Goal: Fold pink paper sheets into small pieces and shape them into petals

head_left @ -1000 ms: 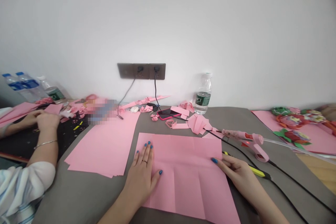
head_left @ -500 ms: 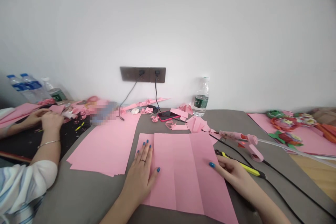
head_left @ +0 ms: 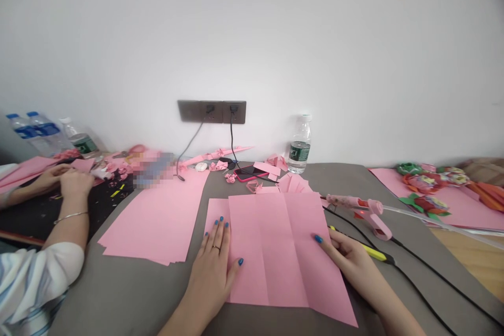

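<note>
A creased sheet of pink paper (head_left: 275, 252) lies before me, with fold lines running from top to bottom. My left hand (head_left: 214, 260) rests flat along its left side, fingers stretched out and thumb spread. Another strip of pink paper (head_left: 218, 207) shows beyond my left fingertips. The sheet's right edge is pinched by my right hand (head_left: 346, 254), thumb on top and the other fingers partly hidden behind it. Just right of that hand lies a yellow and black tool with a cord (head_left: 374, 252), partly covered. A pink glue gun (head_left: 364, 210) with a red light sits farther back.
Pink sheets (head_left: 157, 220) are stacked at left, beside a co-worker's hands (head_left: 74, 181). A phone (head_left: 252, 172), paper scraps and a water bottle (head_left: 300, 147) stand or lie toward the wall. Black cords (head_left: 429, 262) cross the right side. Paper flowers (head_left: 425, 202) lie at far right.
The sheet's far edge has risen slightly and its near edge has shifted away from me. My right hand keeps its hold on the right edge; my left stays flat.
</note>
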`<state>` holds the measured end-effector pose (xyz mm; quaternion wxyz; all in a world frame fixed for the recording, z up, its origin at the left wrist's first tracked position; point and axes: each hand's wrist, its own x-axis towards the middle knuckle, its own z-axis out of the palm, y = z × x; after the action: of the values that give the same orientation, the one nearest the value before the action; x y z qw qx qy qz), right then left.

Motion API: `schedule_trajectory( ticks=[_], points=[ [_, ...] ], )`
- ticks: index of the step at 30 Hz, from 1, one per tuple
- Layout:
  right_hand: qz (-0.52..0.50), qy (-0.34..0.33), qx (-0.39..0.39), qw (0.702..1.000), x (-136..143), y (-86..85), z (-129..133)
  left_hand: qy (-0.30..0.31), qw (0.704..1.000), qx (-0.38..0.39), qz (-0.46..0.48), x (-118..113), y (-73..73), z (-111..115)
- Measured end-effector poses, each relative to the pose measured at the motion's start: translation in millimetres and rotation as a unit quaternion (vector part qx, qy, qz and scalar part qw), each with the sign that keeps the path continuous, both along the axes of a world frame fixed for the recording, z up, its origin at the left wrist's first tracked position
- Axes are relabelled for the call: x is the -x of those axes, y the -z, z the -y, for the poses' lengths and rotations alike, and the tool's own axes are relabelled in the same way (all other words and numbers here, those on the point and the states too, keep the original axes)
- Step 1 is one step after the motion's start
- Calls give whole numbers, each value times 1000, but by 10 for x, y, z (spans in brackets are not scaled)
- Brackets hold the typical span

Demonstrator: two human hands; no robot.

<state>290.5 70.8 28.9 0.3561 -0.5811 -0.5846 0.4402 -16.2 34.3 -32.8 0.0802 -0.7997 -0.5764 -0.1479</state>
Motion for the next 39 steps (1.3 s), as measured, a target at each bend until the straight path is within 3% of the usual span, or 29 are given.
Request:
schedule_trajectory(
  ticks=[10, 30, 39],
  points=[
    [-33, 11, 14, 999, -75, 130, 4, -3, 1000, -10, -23, -32, -30, 6],
    [-10, -8, 9, 1000, -116, 28, 18, -3, 1000, 15, -16, -26, -10, 22],
    [-28, -11, 27, 999, -120, 89, 12, 14, 1000, 23, 9, 0, -66, 24]
  ],
)
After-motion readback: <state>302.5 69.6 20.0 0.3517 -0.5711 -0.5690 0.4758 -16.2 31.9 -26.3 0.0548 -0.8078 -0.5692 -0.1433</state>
